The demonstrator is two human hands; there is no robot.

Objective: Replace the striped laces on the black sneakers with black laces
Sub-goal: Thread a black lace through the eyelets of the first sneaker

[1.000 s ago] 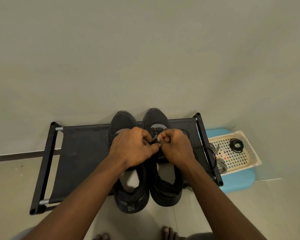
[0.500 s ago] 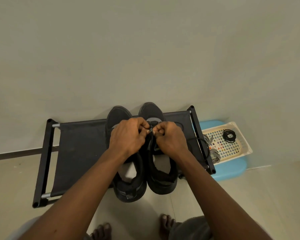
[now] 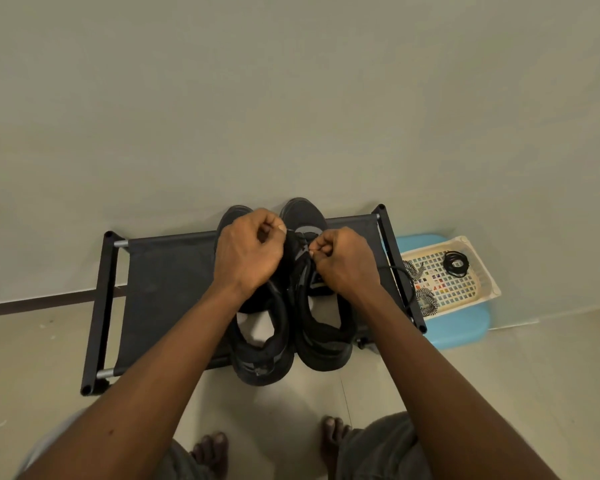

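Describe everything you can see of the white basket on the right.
The white basket is a shallow rectangular tray that looks like plastic, with a grid-perforated floor. It sits flat on a blue stool, right of the black rack. Inside lie a coiled black lace at the far end and two bundled striped laces along the near-left side.

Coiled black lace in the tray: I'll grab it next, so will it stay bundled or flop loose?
The black lace lies in a tight coil, so it likely lifts as one bundle. It looks thin and light, so probably floppy once unwound.
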